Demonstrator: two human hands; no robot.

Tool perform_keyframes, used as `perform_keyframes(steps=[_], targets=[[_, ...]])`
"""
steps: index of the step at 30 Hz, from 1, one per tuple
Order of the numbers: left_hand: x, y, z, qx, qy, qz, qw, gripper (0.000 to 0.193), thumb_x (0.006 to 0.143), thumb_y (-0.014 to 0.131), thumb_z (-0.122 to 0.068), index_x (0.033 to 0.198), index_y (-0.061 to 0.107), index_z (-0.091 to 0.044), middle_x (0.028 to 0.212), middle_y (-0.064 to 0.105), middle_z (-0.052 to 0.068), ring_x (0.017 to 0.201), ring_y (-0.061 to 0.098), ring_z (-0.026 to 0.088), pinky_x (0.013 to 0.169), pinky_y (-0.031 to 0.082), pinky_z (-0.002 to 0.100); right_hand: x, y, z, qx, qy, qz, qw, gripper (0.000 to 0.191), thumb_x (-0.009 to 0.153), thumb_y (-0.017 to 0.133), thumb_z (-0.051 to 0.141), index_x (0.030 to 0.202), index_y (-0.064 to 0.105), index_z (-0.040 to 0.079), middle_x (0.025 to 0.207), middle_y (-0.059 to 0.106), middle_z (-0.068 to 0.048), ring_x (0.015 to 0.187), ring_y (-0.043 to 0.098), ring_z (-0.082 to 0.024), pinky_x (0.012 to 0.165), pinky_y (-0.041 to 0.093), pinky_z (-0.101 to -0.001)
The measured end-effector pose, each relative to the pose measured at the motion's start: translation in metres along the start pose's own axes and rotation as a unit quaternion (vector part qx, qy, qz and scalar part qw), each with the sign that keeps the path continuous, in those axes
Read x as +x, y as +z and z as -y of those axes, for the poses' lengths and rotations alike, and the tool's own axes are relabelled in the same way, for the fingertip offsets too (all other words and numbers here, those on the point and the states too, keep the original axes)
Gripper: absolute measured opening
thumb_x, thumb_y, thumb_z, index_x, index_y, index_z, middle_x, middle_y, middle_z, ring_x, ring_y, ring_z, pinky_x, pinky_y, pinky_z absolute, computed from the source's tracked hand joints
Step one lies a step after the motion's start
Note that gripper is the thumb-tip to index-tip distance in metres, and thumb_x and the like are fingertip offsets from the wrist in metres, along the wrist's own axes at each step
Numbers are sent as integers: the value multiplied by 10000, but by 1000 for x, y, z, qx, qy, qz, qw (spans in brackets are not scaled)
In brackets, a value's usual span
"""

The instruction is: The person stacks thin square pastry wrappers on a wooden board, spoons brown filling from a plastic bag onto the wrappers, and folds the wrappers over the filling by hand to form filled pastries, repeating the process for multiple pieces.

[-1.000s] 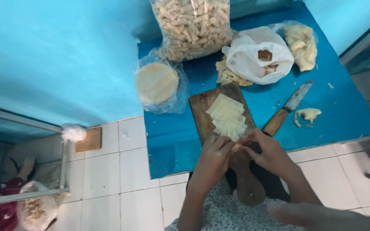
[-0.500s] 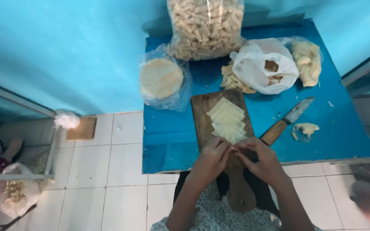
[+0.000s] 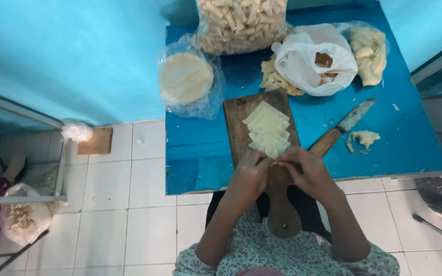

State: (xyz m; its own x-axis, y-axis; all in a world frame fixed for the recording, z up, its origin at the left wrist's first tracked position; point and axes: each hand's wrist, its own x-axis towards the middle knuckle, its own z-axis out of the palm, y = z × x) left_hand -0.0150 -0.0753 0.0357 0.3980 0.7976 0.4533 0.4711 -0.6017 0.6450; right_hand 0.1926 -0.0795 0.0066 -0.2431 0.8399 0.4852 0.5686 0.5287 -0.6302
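A wooden cutting board [image 3: 241,117] lies on the blue table [image 3: 200,153], its handle pointing toward me. Several pale yellow dough squares [image 3: 267,128] are stacked in an overlapping row on it. My left hand [image 3: 249,176] and my right hand [image 3: 308,171] meet at the near end of the row, fingertips pinched together on a small piece of dough that is mostly hidden between them. A knife [image 3: 341,128] with a wooden handle lies on the table just right of the board, close to my right hand.
At the back stand a clear bag of finger-shaped snacks [image 3: 241,23], a bag of round flat wrappers [image 3: 185,79], a white plastic bag [image 3: 313,61] and lumps of dough [image 3: 369,51]. A dough scrap [image 3: 362,139] lies near the knife. White tiled floor [image 3: 129,204] is on the left.
The view has shifted slightly. Both hands stay together at the near end of the dough row, working the small piece between their fingertips; the board and knife have not moved.
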Motion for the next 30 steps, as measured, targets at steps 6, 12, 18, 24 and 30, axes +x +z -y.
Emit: perform_keyframes(steps=[6, 12, 18, 24, 30], targets=[[10, -6, 1, -1, -35, 25, 999, 75, 905, 650, 21, 979, 665, 13, 960, 631, 152, 996, 617, 370, 862, 498, 470, 21, -9, 3, 114, 110, 98, 982, 387, 874, 681, -31, 1212, 505, 35, 1015, 749, -104, 1007, 782, -236, 818, 611, -351], [16, -5, 0, -11, -49, -1, 999, 72, 864, 664, 13, 923, 670, -27, 943, 618, 156, 961, 609, 366, 808, 500, 465, 33, -8, 5, 92, 104, 128, 982, 439, 831, 707, -50, 1212, 510, 42, 964, 731, -107, 946, 775, -247, 792, 592, -365], [17, -2, 4, -7, -68, -18, 998, 70, 847, 684, 14, 888, 648, -30, 929, 624, 135, 948, 605, 369, 789, 490, 473, 20, 0, 5, 56, 10, 51, 997, 373, 838, 729, -53, 1127, 510, 34, 998, 696, -136, 965, 739, -301, 807, 576, -383], [9, 1, 8, -14, -49, -37, 998, 93, 852, 699, 5, 926, 657, -32, 938, 647, 132, 962, 629, 360, 809, 505, 460, 7, 4, 7, 53, -43, 19, 997, 349, 853, 753, -15, 1123, 537, 33, 1047, 731, -136, 1011, 744, -325, 839, 593, -397], [1, -6, 7, -16, -26, -22, 999, 140, 890, 716, -19, 1021, 666, -10, 990, 667, 141, 979, 630, 360, 818, 512, 449, 12, 3, 10, 37, -24, 31, 999, 398, 842, 779, 20, 1152, 529, 25, 1070, 718, -155, 1029, 734, -332, 832, 591, -400]])
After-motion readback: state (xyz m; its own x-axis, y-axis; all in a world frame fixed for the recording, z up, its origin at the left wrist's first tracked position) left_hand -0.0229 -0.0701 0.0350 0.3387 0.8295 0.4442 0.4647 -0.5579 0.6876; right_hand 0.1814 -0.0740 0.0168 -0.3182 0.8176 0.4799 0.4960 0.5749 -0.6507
